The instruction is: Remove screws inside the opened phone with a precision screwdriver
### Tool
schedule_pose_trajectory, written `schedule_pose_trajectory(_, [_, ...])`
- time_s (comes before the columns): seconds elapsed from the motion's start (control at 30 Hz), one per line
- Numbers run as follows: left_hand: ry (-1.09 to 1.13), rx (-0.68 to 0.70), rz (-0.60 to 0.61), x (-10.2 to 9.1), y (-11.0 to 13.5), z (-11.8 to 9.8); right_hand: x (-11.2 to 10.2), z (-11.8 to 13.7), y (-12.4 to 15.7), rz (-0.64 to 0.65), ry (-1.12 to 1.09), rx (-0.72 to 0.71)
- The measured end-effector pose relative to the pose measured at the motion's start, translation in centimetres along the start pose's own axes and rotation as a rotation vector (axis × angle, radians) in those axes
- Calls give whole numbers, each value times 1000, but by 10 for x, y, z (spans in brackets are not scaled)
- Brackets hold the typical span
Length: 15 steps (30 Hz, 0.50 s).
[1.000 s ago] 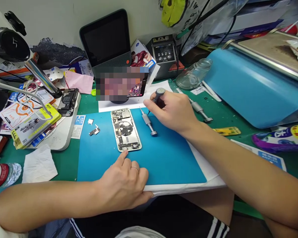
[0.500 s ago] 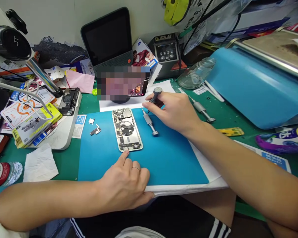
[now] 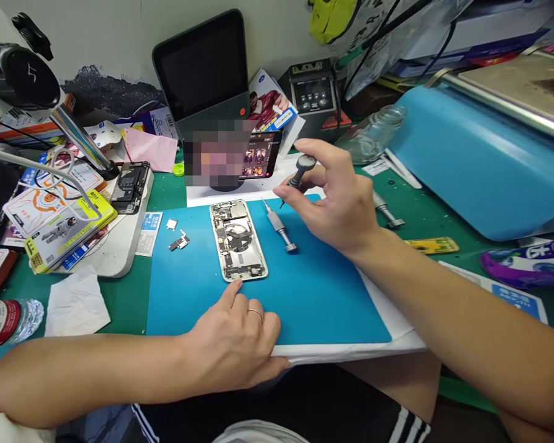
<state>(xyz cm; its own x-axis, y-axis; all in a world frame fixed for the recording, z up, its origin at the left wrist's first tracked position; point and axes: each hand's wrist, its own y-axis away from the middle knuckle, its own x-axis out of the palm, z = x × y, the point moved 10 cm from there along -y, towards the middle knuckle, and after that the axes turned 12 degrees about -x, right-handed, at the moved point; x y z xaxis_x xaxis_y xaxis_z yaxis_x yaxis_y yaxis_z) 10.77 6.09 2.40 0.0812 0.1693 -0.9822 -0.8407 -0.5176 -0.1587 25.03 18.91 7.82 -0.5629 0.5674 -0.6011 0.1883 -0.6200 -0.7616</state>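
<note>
An opened smartphone (image 3: pixel 239 243) lies on the blue mat (image 3: pixel 323 307), its inner boards and a dark round coil exposed. My left hand (image 3: pixel 237 332) rests at the mat's front edge; its index fingertip touches the phone's bottom edge, other fingers loosely bent, holding nothing. In my right hand (image 3: pixel 335 200) a small grey precision screwdriver (image 3: pixel 301 172) is pinched, raised above the mat with its tip downward, apart from the phone. A second grey screwdriver (image 3: pixel 281 229) lies right of the phone. Small metal parts (image 3: pixel 179 240) sit to its left.
A lit phone (image 3: pixel 261 154) stands on a holder behind the mat, before a dark-screened display (image 3: pixel 202 67). A glass jar (image 3: pixel 373 132) and another screwdriver (image 3: pixel 388 210) lie to the right. Battery boxes (image 3: pixel 67 231) and crumpled tissue (image 3: pixel 77 303) are at left.
My right hand has lifted its index finger off the screwdriver's cap and shifted slightly right with the screwdriver. My left hand stays at the phone's bottom edge. The view has moved slightly.
</note>
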Motion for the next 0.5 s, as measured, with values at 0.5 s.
schedule_pose_trajectory(0.5, [-8, 11, 29, 1, -1, -1, -9, 50, 5, -147, -306, -268])
